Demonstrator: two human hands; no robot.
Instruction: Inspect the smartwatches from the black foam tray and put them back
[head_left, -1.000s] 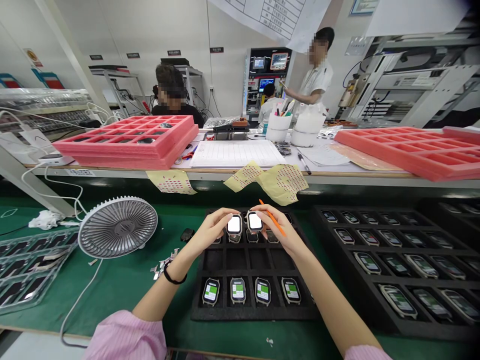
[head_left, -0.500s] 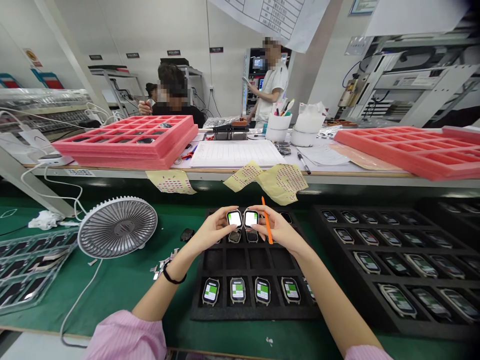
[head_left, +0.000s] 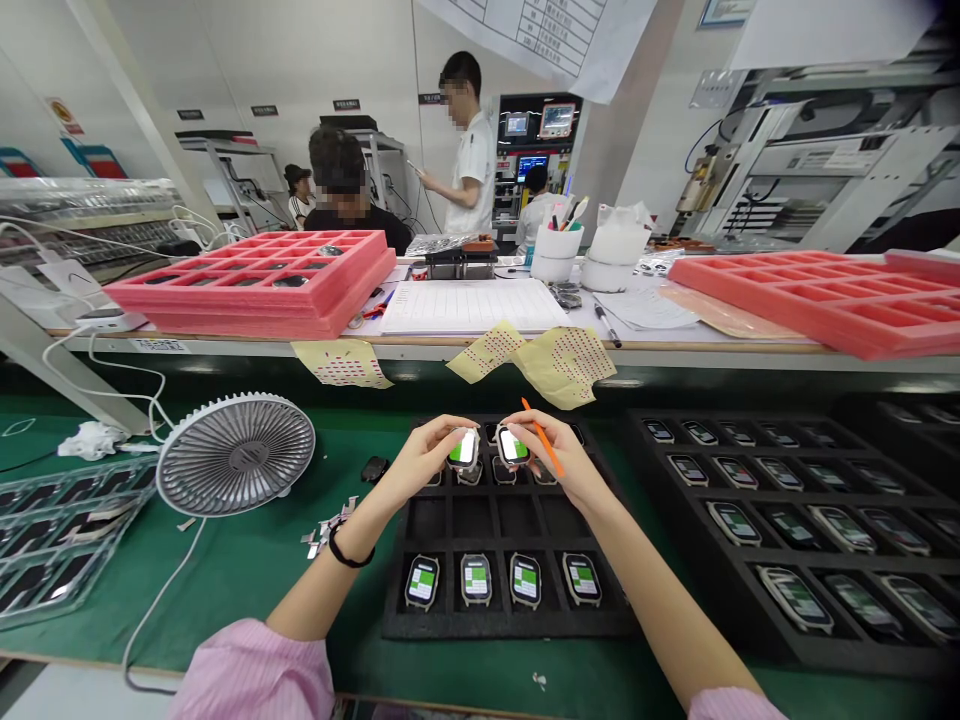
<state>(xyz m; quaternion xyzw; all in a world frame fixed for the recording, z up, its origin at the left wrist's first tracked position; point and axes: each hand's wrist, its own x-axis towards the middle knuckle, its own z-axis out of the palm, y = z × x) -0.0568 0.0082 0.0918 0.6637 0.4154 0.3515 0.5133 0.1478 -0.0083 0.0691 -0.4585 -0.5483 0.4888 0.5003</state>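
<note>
My left hand is closed on a smartwatch without a strap, its screen lit white and green. A second lit smartwatch is gripped by my right hand, which also keeps an orange stick-like tool between its fingers. Both watches are tilted and held apart over the back of a black foam tray. In the tray's front row lie several watches with green and white screens. More watches in the back rows are partly hidden by my hands.
A grey fan stands at left, near a clear plastic tray. Another black tray of watches is at right. Pink foam trays rest on the shelf with a white pen cup. People are behind it.
Both watches have tilted and moved slightly apart, the right one shifting right. The orange tool has turned more slanted. A standing person in white behind the shelf has moved left.
</note>
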